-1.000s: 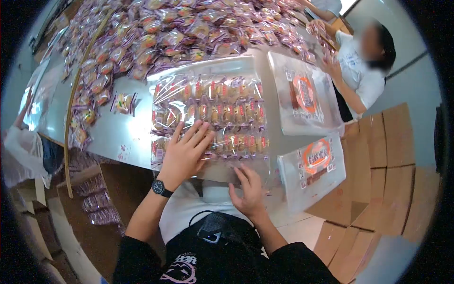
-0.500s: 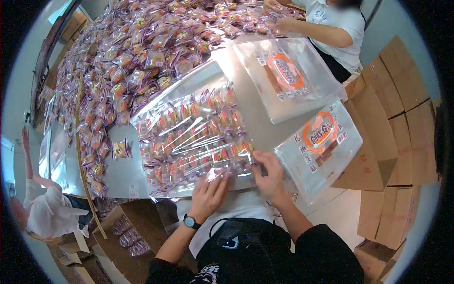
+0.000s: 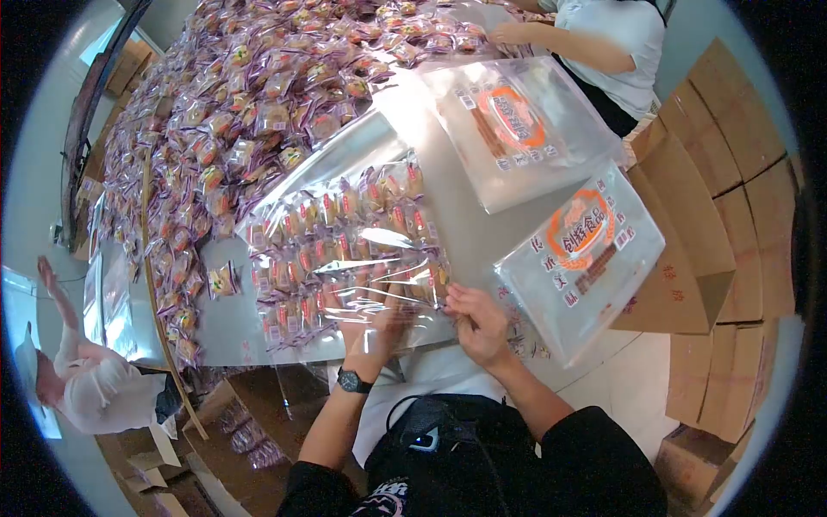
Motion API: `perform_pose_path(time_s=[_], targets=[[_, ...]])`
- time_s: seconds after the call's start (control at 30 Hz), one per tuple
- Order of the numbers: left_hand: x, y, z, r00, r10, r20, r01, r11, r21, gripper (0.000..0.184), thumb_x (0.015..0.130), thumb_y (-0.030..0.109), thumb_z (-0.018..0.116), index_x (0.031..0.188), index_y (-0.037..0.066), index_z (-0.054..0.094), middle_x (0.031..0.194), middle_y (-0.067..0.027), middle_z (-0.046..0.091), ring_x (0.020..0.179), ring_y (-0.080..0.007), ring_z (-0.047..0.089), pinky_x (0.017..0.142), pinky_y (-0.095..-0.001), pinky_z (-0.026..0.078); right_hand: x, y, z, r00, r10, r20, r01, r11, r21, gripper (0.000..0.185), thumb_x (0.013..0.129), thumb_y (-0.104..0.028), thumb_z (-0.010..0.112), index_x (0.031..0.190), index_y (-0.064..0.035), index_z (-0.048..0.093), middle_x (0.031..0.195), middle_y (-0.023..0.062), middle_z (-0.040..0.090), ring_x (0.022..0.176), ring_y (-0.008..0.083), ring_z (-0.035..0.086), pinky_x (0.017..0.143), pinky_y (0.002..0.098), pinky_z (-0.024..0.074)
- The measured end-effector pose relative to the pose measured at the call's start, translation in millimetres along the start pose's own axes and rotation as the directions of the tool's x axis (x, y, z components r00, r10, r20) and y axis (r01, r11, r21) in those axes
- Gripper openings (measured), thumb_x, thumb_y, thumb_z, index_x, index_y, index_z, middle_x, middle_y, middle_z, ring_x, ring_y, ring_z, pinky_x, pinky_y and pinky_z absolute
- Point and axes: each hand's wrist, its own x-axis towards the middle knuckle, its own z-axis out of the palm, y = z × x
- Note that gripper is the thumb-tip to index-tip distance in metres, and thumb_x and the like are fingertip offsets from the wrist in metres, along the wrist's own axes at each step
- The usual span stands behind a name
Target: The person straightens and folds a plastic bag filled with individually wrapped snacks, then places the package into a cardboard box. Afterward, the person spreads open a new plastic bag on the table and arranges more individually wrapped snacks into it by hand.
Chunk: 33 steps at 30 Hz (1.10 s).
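Observation:
A clear plastic bag lies on the metal table, with several rows of small wrapped cakes inside it. My left hand reaches under the film at the bag's near edge, its fingers stretched towards the nearest row and partly veiled by glare. At the bag's near right corner, my right hand pinches the film between thumb and fingers. A single wrapped cake rests left of the bag.
A large heap of wrapped cakes covers the far table. Two stacks of printed bags lie to the right, beside cardboard boxes. One person works at the far right; another is at the left.
My left hand has gone from on top of the film to under it. My right hand has closed on the bag's corner. The bag's rows appear turned compared with one second ago.

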Motion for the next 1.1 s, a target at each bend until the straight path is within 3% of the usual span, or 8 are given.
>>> perform_pose_path(time_s=[0.13,0.2,0.3,0.5,0.57,0.7,0.9,1.1], targets=[[9,-8,2,0.998,-0.061,0.03,0.062,0.996,-0.062,0.045,0.09,0.028,0.069,0.135,0.02,0.068,0.137,-0.004,0.068,0.141,-0.032,0.053,0.118,-0.0718,0.023,-1,10,-2,0.992,-0.116,0.058,0.114,0.993,0.041,0.022,0.086,0.009,0.071,0.105,-0.0023,0.073,0.112,0.0141,0.076,0.116,0.032,0.071,0.097,0.0425,0.0567],[9,-17,17,1.0,-0.014,-0.026,0.012,0.998,-0.064,0.066,0.081,0.032,0.076,0.146,0.028,0.061,0.144,-0.005,0.063,0.134,-0.0301,0.057,0.116,-0.0739,0.022,-2,9,-1,0.992,-0.108,0.063,0.107,0.994,0.028,0.022,0.087,0.008,0.071,0.106,-0.0024,0.072,0.112,0.0141,0.076,0.114,0.0324,0.071,0.098,0.0431,0.0566],[16,-23,15,0.998,0.045,0.034,-0.045,0.999,-0.023,0.072,0.081,0.029,0.076,0.15,0.027,0.057,0.144,-0.0027,0.064,0.122,-0.0266,0.063,0.116,-0.0667,0.024,2,6,-2,0.99,0.088,0.106,-0.087,0.996,-0.015,0.026,0.088,0.007,0.071,0.112,-0.003,0.069,0.124,0.0161,0.071,0.118,0.0347,0.068,0.1,0.0428,0.0559],[0,-24,24,0.955,0.218,-0.2,-0.24,0.967,-0.09,0.058,0.089,0.02,0.073,0.145,0.018,0.061,0.138,-0.0007,0.068,0.118,-0.0175,0.065,0.111,-0.0532,0.036,6,-1,6,0.953,0.296,0.07,-0.301,0.95,0.079,0.046,0.091,0.0,0.072,0.135,-0.0043,0.061,0.143,0.0205,0.056,0.127,0.0383,0.06,0.102,0.0421,0.0535],[-15,-19,25,0.914,0.304,-0.267,-0.335,0.939,-0.076,0.048,0.093,0.017,0.067,0.141,0.014,0.064,0.143,-0.0044,0.066,0.125,-0.0211,0.063,0.111,-0.0471,0.04,7,-1,5,0.988,0.141,0.067,-0.135,0.986,-0.094,0.047,0.092,-0.001,0.071,0.138,-0.0048,0.061,0.142,0.0207,0.056,0.127,0.0389,0.06,0.103,0.0422,0.0529],[-20,27,18,0.998,0.052,0.036,-0.039,0.957,-0.288,0.048,0.097,0.016,0.057,0.145,0.014,0.06,0.153,-0.0076,0.057,0.137,-0.0259,0.056,0.119,-0.0603,0.028,14,-10,2,0.991,0.068,0.116,-0.044,0.98,-0.196,0.046,0.094,-0.002,0.069,0.139,-0.0054,0.062,0.138,0.021,0.061,0.124,0.0396,0.062,0.103,0.0428,0.0526],[8,52,21,0.998,-0.047,-0.035,0.029,0.916,-0.4,0.066,0.085,0.021,0.075,0.148,0.02,0.056,0.148,-0.0024,0.058,0.139,-0.0233,0.051,0.116,-0.063,0.023,21,-11,-10,0.993,0.012,0.119,0.009,0.985,-0.174,0.044,0.094,-0.001,0.067,0.137,-0.0044,0.065,0.127,0.0231,0.069,0.109,0.0391,0.07,0.094,0.0433,0.0565],[13,46,30,0.992,-0.037,-0.124,-0.015,0.919,-0.394,0.047,0.083,0.021,0.073,0.129,0.02,0.069,0.136,0.0007,0.063,0.132,-0.0201,0.054,0.117,-0.0594,0.023,18,-6,-9,0.988,-0.071,0.14,0.118,0.923,-0.365,0.034,0.092,0.0,0.067,0.125,-0.0032,0.072,0.115,0.0198,0.075,0.093,0.0344,0.074,0.081,0.0413,0.0592]])
